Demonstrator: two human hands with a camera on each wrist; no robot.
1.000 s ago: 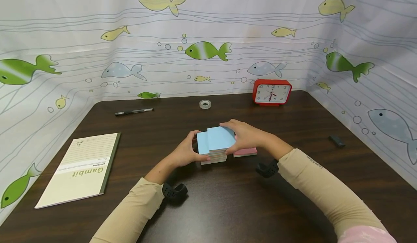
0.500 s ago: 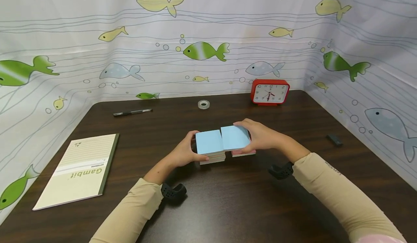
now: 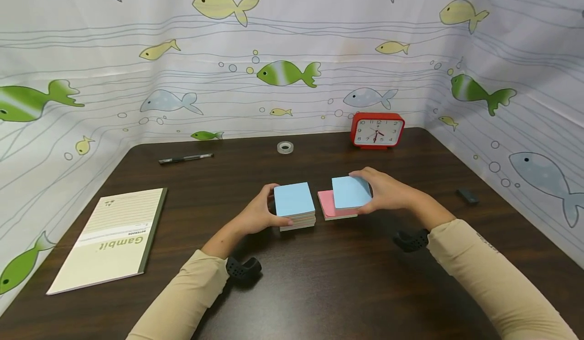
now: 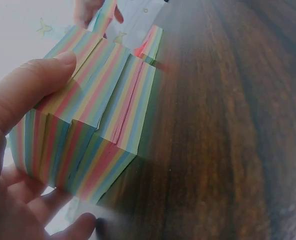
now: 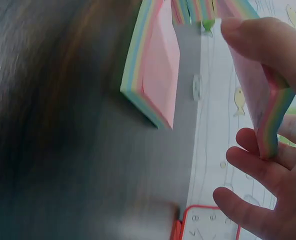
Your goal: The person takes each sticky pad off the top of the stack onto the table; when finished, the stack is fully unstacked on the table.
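Note:
My left hand grips a stack of sticky note pads by its left side, thumb at the front. The stack has a light blue top; in the left wrist view its sides show coloured stripes. Just right of it, my right hand holds a single blue-topped sticky note pad, thumb at the near edge and fingers at the far edge. This pad hangs over a pink-topped pad on the table, covering part of it. In the right wrist view, a gap shows between the held pad and the pink-topped one.
A notebook lies at the left of the dark table. Along the back are a pen, a tape roll and a red clock. A small dark object lies at the right. A fish-print curtain surrounds the table.
My right hand has carried the blue-topped pad rightward off the top of the stack to over the pink-topped pad. My left hand has kept its grip on the stack.

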